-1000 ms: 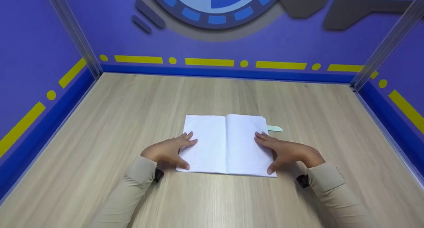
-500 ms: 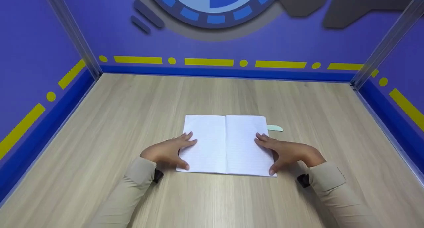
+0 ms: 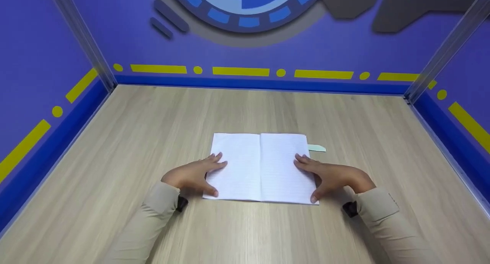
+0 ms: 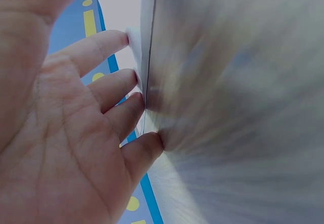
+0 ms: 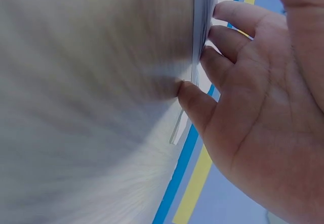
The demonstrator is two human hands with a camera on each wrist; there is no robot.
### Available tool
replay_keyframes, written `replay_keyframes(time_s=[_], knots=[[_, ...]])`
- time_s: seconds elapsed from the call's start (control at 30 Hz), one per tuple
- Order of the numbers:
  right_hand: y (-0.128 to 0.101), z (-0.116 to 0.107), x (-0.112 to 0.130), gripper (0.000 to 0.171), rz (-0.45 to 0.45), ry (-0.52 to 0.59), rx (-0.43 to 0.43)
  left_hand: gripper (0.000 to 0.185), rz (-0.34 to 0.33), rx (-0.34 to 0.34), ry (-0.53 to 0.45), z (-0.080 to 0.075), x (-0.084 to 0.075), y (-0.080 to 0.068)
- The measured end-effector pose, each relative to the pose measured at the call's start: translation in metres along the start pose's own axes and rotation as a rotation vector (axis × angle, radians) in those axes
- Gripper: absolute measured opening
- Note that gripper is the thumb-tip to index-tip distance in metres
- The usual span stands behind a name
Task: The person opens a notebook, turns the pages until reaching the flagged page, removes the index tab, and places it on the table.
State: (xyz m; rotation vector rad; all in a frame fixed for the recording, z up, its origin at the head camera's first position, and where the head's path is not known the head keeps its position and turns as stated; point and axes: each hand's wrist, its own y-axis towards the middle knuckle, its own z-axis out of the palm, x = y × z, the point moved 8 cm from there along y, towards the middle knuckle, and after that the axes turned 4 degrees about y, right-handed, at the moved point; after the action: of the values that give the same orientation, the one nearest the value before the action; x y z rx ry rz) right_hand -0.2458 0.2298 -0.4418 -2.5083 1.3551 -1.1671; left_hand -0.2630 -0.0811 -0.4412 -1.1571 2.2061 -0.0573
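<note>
An open notebook (image 3: 260,179) with white, faintly lined pages lies flat on the wooden table (image 3: 249,233). My left hand (image 3: 196,175) rests at its left edge, with fingertips and thumb spread on the left page. On the opposite side, my right hand (image 3: 332,177) touches the right page in the same way, its thumb near the bottom corner. Both wrist views show the palms raised, the left hand (image 4: 76,128) and right hand (image 5: 253,97) meeting the notebook at their fingertips, with each little finger on the tabletop. A pale green tab (image 3: 317,148) sticks out from the right edge.
Blue-purple panels (image 3: 245,57) with yellow dashes wall the table at the back and both sides. Metal posts (image 3: 90,45) stand at the two far corners. Beige sleeves (image 3: 134,229) cover the forearms, and a black device (image 3: 349,209) sits at the right wrist.
The right page, slightly raised along the fold and top edge a second ago, now lies flatter. Both hands keep nearly the same place on the pages.
</note>
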Motion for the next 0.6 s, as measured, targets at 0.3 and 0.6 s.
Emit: replay_keyframes(time_s=[0.3, 0.6], knots=[[-0.0012, 0.0007, 0.0003, 0.112, -0.012, 0.009, -0.004, 0.091, 0.004, 0.016, -0.009, 0.0004, -0.0006, -0.0005], [0.0000, 0.0001, 0.0002, 0.109, -0.006, 0.010, -0.009, 0.091, -0.005, 0.010, 0.003, 0.0007, 0.0014, -0.0002]])
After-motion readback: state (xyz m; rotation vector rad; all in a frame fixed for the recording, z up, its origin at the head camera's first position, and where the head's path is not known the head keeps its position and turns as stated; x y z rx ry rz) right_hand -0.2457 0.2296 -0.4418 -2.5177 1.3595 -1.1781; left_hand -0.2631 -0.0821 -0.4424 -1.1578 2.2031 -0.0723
